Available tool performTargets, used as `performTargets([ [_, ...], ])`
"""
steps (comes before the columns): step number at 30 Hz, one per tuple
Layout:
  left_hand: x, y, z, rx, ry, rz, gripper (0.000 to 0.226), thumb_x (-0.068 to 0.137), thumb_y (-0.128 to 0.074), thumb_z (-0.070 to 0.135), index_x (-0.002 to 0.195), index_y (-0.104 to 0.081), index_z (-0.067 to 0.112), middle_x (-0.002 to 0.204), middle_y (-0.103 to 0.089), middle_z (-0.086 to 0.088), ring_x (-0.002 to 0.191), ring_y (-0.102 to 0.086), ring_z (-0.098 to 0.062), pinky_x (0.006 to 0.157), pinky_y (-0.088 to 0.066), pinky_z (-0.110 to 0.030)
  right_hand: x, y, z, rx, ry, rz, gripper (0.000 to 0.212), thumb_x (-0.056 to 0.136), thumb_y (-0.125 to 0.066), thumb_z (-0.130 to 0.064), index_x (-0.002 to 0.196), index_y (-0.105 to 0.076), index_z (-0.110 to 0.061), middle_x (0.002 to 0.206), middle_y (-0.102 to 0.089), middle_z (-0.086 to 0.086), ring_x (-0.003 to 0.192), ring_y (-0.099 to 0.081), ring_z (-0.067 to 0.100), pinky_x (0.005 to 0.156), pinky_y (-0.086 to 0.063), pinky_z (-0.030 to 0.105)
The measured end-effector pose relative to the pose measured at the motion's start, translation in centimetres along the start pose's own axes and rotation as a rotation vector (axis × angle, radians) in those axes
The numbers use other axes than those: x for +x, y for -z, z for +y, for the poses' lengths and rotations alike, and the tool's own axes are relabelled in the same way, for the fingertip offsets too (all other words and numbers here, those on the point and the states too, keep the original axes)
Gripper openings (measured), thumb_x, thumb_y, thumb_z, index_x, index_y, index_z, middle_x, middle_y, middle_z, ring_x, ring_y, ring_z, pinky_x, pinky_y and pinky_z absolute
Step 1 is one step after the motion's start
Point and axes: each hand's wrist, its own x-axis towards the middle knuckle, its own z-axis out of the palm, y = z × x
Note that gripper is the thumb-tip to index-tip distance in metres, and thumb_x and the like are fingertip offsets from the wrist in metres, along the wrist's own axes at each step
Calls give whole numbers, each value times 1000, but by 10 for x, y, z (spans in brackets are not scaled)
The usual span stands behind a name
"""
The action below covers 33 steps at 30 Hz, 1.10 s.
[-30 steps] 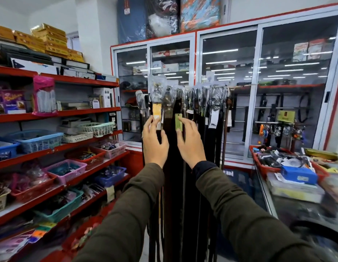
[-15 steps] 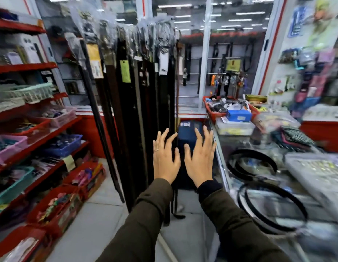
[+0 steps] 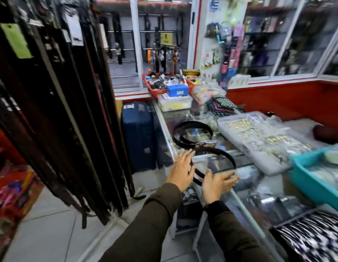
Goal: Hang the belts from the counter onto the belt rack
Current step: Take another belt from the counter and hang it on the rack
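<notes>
Head cam is all I've got and it's smeary, but here's the deal. Both my hands are empty with fingers spread: left hand (image 3: 180, 172) at the near edge of the glass counter (image 3: 245, 188), right hand (image 3: 217, 183) just beside it, hovering by the closer coiled belt (image 3: 224, 156). I can't tell if either is actually touching the strap. A second coiled belt (image 3: 191, 132) sits further back on the glass. The belt rack (image 3: 56, 103) hangs full of dark straps off to my left.

My guess on handling: light, floppy, and it'll uncoil the second it's lifted. The buckle end looks like the heavy bit, though I can't pick out the buckle. I'd pinch the strap near there and let the tail dangle.
</notes>
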Motion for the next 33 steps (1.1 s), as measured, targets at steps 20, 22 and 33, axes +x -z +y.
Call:
performTargets([
  [20,22,-51,51,-93,45,-253,30,97,-60,27,124,-72,21,124,-74,-2,116,-66,-21,97,-53,-31,21,36,31,893,-390,-120,22,93,-53,7,113,-62,8,109,-61,26,102,-60,34,90,-52,40],
  [22,22,-42,51,-213,46,-159,29,97,-62,27,123,-73,20,121,-75,-1,110,-69,-18,94,-53,-28,9,35,20,936,-268,-121,34,94,-58,2,127,-59,9,118,-65,25,105,-63,32,96,-52,40],
  [33,10,45,33,-533,53,460,25,90,-73,18,114,-77,12,97,-71,-5,79,-65,-3,72,-49,-4,-10,11,-60,827,166,-331,25,80,-78,-7,104,-75,-9,93,-78,5,80,-75,12,70,-61,26],
])
